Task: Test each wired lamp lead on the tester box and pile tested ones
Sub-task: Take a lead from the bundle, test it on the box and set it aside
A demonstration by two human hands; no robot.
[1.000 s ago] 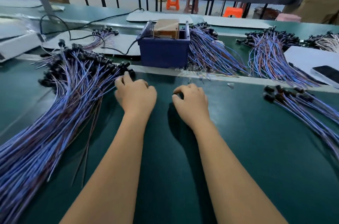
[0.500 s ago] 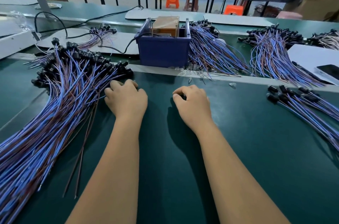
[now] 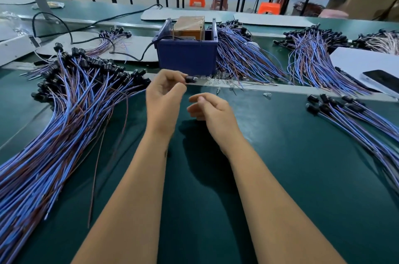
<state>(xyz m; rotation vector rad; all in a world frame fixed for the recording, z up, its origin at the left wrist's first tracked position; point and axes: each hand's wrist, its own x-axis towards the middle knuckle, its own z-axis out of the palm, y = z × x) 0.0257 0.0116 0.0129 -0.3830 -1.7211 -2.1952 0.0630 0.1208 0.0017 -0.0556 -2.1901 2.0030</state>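
Green bench, left hand pinching small black lamp socket before blue tester box, right hand loosely curled, its grip holding nothing visible.

- Big left pile of blue-and-brown wired lamp leads: tails cut off by frame edge.
- Small black lamp socket pinched in left hand: blurred, its wire not visible.
- Right hand: fingers motion-blurred, contents unclear.

Worn on the head, wide-angle, looking forward and down over both forearms onto the green bench, close above it, tester box at upper centre, far tables along the top edge.
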